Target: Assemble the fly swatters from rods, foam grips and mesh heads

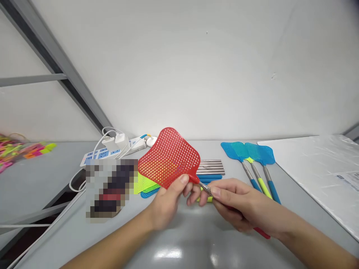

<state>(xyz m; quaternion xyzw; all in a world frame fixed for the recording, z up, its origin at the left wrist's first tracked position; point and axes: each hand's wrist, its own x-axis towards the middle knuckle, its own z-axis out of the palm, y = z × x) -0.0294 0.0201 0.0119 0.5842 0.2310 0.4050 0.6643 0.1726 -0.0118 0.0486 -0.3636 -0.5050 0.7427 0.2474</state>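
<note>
Red fly swatter (169, 155) is raised above the bench (185, 243), its neck pinched by the left hand (166, 205), its metal shaft gripped by the right hand (244, 203). White plugs (122, 141) sit in the power strip's (103, 153) sockets, beyond the swatter to its left.

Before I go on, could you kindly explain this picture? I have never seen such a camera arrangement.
Of course. There is no machine here: you see a person's own two bare hands. The one picture comes from a camera worn on the head, looking forward and down.

Both hands hold a red swatter: the left hand near the base of its mesh head, the right hand around its shaft and handle.

On the grey table behind lie green and blue mesh heads, metal rods and, to the right, three swatters. A power strip is at left. One patch is pixelated; I cannot tell what it hides.
</note>
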